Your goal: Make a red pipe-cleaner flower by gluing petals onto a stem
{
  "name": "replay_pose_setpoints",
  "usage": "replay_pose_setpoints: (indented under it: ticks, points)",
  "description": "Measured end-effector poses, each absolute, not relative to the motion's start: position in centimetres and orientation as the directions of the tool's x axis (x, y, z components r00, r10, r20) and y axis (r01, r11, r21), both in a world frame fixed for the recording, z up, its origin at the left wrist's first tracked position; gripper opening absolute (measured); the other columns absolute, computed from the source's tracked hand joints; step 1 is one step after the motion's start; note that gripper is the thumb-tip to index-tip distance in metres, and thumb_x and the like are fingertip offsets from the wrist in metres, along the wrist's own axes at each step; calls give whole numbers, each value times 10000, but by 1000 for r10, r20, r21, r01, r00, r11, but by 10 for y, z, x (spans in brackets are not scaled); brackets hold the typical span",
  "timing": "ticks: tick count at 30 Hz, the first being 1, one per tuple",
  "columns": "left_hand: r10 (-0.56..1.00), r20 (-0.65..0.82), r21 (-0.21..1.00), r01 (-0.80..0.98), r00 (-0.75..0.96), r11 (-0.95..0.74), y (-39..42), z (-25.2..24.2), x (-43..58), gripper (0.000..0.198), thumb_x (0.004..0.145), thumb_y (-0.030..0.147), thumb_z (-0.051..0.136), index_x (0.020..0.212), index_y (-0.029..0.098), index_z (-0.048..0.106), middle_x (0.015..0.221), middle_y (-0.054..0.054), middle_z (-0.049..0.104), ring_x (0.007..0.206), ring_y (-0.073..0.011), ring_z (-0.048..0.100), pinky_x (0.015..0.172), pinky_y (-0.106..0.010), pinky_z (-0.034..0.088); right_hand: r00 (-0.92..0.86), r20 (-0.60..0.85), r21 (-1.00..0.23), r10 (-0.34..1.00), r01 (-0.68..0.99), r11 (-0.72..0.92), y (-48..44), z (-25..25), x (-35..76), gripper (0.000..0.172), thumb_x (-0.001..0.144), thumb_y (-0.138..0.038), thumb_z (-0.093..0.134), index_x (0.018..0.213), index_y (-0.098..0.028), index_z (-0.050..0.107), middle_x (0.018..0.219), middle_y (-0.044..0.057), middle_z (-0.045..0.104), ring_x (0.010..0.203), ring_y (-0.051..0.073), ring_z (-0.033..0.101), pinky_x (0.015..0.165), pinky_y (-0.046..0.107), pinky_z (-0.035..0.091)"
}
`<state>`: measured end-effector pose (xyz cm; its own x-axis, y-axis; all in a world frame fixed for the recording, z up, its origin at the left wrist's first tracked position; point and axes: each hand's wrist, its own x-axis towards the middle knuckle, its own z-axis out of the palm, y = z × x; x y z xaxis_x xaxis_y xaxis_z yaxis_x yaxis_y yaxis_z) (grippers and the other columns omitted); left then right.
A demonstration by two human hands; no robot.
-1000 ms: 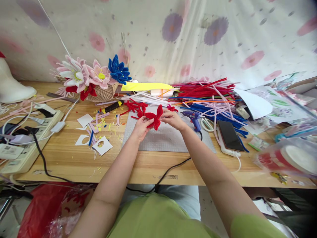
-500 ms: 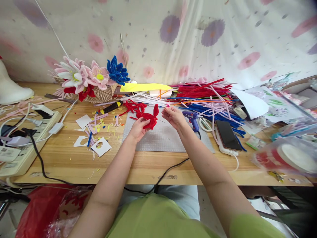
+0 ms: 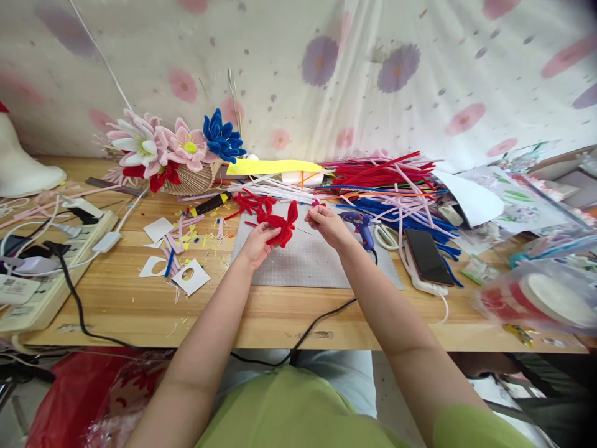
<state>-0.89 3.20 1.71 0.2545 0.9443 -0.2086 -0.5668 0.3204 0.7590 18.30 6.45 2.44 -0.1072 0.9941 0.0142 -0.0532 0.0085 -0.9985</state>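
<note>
A red fuzzy flower (image 3: 282, 228), bent from pipe cleaners, is pinched by my left hand (image 3: 262, 244) over the grey cutting mat (image 3: 308, 270). From its right side a thin wire-like line (image 3: 304, 231) reaches toward my other hand. My right hand (image 3: 328, 225) has its fingertips pressed together a short way right of the flower, not touching it. What they hold, if anything, is too small to make out. A small pink spot shows just behind those fingertips. More red pipe-cleaner pieces (image 3: 254, 204) lie behind my left hand.
A purple glue gun (image 3: 359, 225), scissors (image 3: 386, 236) and a phone (image 3: 428, 256) lie to the right. Pipe cleaners (image 3: 382, 174) are heaped at the back. Finished flowers (image 3: 186, 146) stand back left, near paper scraps (image 3: 191, 277) and a power strip (image 3: 60, 274). A black cord (image 3: 321, 317) crosses the front.
The red flower has dipped and turned slightly in my left hand. My right hand is a little lower, with its fingers curled more tightly.
</note>
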Motion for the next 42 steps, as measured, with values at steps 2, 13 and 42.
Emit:
replay_pose_setpoints:
  ticks: [2, 13, 42]
  points:
    - [941, -203, 761, -561, 270, 325, 31, 18, -10, 192, 688, 52, 673, 855, 134, 628, 808, -48, 713, 707, -140, 673, 634, -238, 492, -62, 71, -995, 996, 60, 75, 64, 24, 182, 476, 730, -588, 622, 529, -186, 465, 505, -22, 496, 483, 73, 395, 517, 239, 354]
    - [946, -200, 777, -547, 255, 311, 26, 25, -11, 229, 644, 66, 711, 830, 133, 595, 806, -26, 694, 681, -124, 654, 589, -223, 485, -397, 236, -970, 887, -42, 240, 50, 42, 172, 479, 577, -367, 818, 899, -221, 496, 909, 4, 586, 832, 123, 568, 804, 284, 465]
    - [959, -197, 844, -463, 206, 273, 26, 27, -16, 323, 591, 57, 727, 887, 126, 618, 831, -33, 699, 730, -132, 668, 676, -240, 511, -479, 314, -939, 819, -31, 342, 51, 39, 164, 455, 675, -330, 757, 884, -230, 364, 790, -31, 576, 761, 111, 596, 708, 266, 503]
